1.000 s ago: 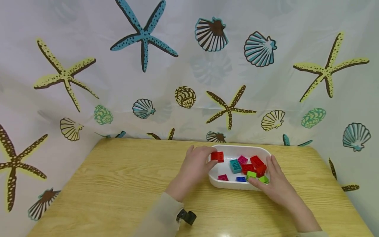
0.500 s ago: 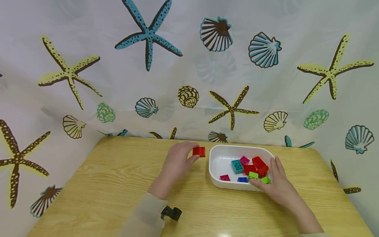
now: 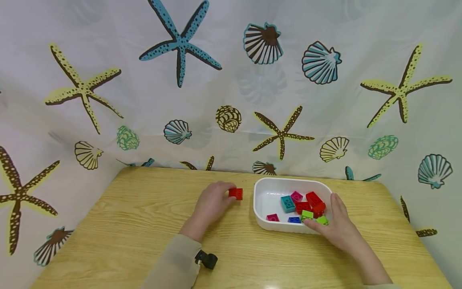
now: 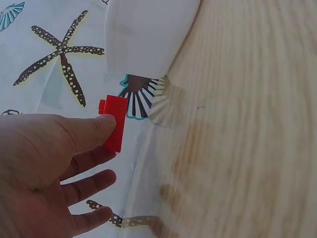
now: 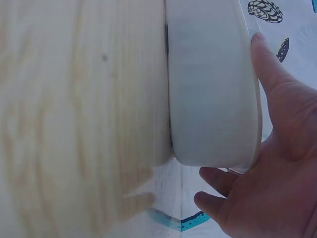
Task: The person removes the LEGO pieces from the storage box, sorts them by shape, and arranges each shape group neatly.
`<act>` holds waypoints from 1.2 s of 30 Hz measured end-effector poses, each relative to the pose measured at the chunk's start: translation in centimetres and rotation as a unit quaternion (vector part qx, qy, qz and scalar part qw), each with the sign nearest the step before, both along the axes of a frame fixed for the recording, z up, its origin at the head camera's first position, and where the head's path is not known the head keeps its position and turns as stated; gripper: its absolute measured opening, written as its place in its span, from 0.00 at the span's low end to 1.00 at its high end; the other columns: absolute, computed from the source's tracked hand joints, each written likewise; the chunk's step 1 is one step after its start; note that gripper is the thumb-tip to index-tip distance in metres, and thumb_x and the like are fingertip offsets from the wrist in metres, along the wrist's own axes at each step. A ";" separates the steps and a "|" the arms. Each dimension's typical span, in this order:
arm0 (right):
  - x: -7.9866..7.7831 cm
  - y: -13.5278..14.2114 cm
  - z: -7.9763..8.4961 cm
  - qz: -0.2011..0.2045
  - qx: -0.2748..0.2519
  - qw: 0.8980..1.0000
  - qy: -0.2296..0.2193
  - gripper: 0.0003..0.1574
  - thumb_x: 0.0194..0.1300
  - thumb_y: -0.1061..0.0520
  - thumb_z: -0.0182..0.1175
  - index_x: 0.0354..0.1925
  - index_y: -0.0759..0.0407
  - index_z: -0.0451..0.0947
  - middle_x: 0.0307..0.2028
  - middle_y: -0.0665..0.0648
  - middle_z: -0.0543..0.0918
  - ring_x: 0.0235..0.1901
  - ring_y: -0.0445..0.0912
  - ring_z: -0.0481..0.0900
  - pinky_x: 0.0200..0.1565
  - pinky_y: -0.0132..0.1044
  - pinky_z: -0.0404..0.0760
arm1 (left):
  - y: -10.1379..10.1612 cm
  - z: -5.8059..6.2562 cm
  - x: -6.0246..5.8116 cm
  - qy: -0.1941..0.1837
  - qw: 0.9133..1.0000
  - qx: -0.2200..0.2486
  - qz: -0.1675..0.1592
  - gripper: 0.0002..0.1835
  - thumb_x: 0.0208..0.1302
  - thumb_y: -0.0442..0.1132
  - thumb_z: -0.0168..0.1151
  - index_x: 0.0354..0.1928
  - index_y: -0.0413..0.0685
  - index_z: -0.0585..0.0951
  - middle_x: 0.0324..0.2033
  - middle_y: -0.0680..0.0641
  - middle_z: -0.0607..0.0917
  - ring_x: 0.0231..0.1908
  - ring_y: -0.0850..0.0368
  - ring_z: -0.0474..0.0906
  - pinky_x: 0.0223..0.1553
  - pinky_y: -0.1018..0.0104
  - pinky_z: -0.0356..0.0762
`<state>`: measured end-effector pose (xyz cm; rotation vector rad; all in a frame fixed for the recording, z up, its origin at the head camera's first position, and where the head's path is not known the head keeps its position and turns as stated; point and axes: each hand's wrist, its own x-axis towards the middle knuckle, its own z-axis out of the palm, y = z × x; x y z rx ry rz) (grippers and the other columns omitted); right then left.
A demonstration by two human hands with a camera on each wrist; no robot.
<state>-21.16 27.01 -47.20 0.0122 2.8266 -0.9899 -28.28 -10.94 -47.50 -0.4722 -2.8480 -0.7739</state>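
Between thumb and fingertips, my left hand (image 3: 213, 200) pinches a red toy brick (image 3: 236, 194) left of a white tray (image 3: 265, 224). The left wrist view shows this red brick (image 4: 116, 124) on edge, with the other fingers spread below it. My right hand (image 3: 341, 228) grips the tray's near right corner, its thumb at the front rim and its fingers along the right end. Inside the tray lie a teal brick (image 3: 288, 204), pink bricks (image 3: 296, 196), several red bricks (image 3: 313, 198), a blue brick (image 3: 294, 220) and lime green bricks (image 3: 307, 214).
The wooden table (image 3: 144, 224) reaches back to a white curtain (image 3: 216, 92) printed with starfish and shells, which also hangs at both sides. A black clip-like device (image 3: 207, 259) sits at the left sleeve cuff.
The left hand has carried the red brick out over the tray's left rim, to the left, then slightly down toward the table. The right hand has stayed at the tray's corner.
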 end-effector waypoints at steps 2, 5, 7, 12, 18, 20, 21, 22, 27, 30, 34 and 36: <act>0.0 0.0 -0.1 -0.002 -0.003 1.000 -0.001 0.90 0.66 0.24 0.72 0.87 0.66 0.21 0.85 0.78 0.33 0.80 0.81 0.48 0.69 0.79 0.65 | 0.0 -0.4 -0.1 -0.008 1.000 0.002 0.000 0.20 0.73 0.40 0.77 0.63 0.45 0.89 0.59 0.42 0.89 0.60 0.41 0.84 0.66 0.44 0.81; 0.0 0.0 -0.2 -0.005 -0.011 1.000 -0.004 0.90 0.66 0.25 0.72 0.87 0.66 0.22 0.85 0.78 0.34 0.79 0.81 0.49 0.68 0.80 0.66 | 0.1 -1.0 -0.3 -0.018 1.000 0.000 0.002 0.20 0.73 0.40 0.76 0.64 0.45 0.88 0.60 0.42 0.89 0.59 0.42 0.84 0.65 0.45 0.81; 0.0 0.0 -0.2 -0.007 -0.015 1.000 -0.008 0.89 0.66 0.25 0.73 0.87 0.66 0.22 0.85 0.79 0.35 0.79 0.81 0.50 0.68 0.80 0.66 | 0.1 -1.4 -0.4 -0.021 1.000 -0.005 0.000 0.19 0.74 0.40 0.76 0.63 0.45 0.88 0.59 0.42 0.89 0.58 0.43 0.84 0.65 0.46 0.82; 0.0 0.0 -0.1 -0.007 -0.018 1.000 -0.012 0.89 0.67 0.26 0.72 0.87 0.66 0.22 0.84 0.79 0.36 0.79 0.80 0.51 0.68 0.80 0.66 | 0.3 -1.9 -0.4 -0.021 1.000 -0.016 -0.007 0.18 0.74 0.40 0.76 0.62 0.46 0.89 0.58 0.43 0.89 0.57 0.43 0.84 0.64 0.45 0.82; 0.0 0.0 -0.1 -0.006 -0.020 1.000 -0.017 0.88 0.67 0.27 0.72 0.87 0.65 0.21 0.84 0.79 0.35 0.79 0.81 0.51 0.69 0.80 0.65 | 0.4 -2.1 -0.3 -0.013 1.000 -0.020 -0.012 0.18 0.73 0.39 0.77 0.61 0.46 0.89 0.57 0.43 0.90 0.56 0.42 0.85 0.62 0.45 0.83; 0.0 0.0 -0.1 -0.006 -0.022 1.000 -0.017 0.88 0.67 0.27 0.72 0.87 0.65 0.21 0.84 0.79 0.35 0.79 0.81 0.50 0.69 0.80 0.65 | 0.4 -2.1 -0.2 -0.012 1.000 -0.022 -0.012 0.18 0.72 0.39 0.77 0.61 0.46 0.90 0.56 0.43 0.90 0.56 0.41 0.85 0.62 0.45 0.83; 0.0 0.0 -0.1 -0.006 -0.022 1.000 -0.017 0.88 0.68 0.27 0.72 0.87 0.65 0.21 0.84 0.79 0.35 0.79 0.81 0.50 0.69 0.80 0.65 | 0.5 -2.1 -0.2 -0.012 1.000 -0.023 -0.012 0.18 0.72 0.39 0.77 0.61 0.46 0.90 0.56 0.43 0.90 0.56 0.42 0.85 0.62 0.45 0.83; 0.0 0.0 -0.1 -0.005 -0.022 1.000 -0.017 0.88 0.67 0.27 0.72 0.87 0.65 0.21 0.84 0.79 0.35 0.79 0.81 0.50 0.69 0.80 0.65 | 0.5 -2.1 -0.1 -0.012 1.000 -0.025 -0.011 0.18 0.72 0.39 0.77 0.61 0.46 0.90 0.56 0.43 0.90 0.56 0.42 0.85 0.62 0.45 0.83; 0.0 0.0 0.0 -0.005 -0.021 1.000 -0.018 0.88 0.67 0.26 0.72 0.87 0.65 0.21 0.84 0.79 0.34 0.79 0.81 0.50 0.69 0.81 0.65 | 0.6 -2.0 -0.1 -0.014 0.999 -0.032 -0.008 0.18 0.72 0.40 0.77 0.61 0.47 0.90 0.55 0.44 0.91 0.56 0.42 0.85 0.63 0.46 0.83; 0.0 0.1 -0.1 -0.006 -0.020 1.000 -0.017 0.88 0.67 0.26 0.72 0.87 0.65 0.21 0.84 0.79 0.35 0.79 0.81 0.50 0.69 0.81 0.65 | 0.6 -2.0 -0.1 -0.013 0.999 -0.036 -0.008 0.17 0.72 0.40 0.78 0.60 0.47 0.90 0.54 0.44 0.91 0.54 0.42 0.85 0.61 0.46 0.83; 0.0 0.1 -0.2 -0.007 -0.018 1.000 -0.017 0.88 0.67 0.26 0.72 0.87 0.65 0.22 0.84 0.79 0.35 0.79 0.81 0.50 0.69 0.81 0.65 | 0.6 -2.0 -0.1 -0.011 0.999 -0.040 -0.008 0.17 0.71 0.40 0.79 0.59 0.47 0.91 0.52 0.44 0.91 0.53 0.43 0.85 0.60 0.47 0.84; 0.0 0.1 -0.2 -0.007 -0.017 1.000 -0.017 0.88 0.67 0.26 0.72 0.87 0.65 0.22 0.84 0.79 0.35 0.79 0.81 0.50 0.68 0.81 0.65 | 0.7 -2.1 -0.1 -0.010 0.999 -0.041 -0.008 0.17 0.71 0.40 0.79 0.59 0.48 0.91 0.52 0.44 0.91 0.53 0.43 0.85 0.59 0.47 0.84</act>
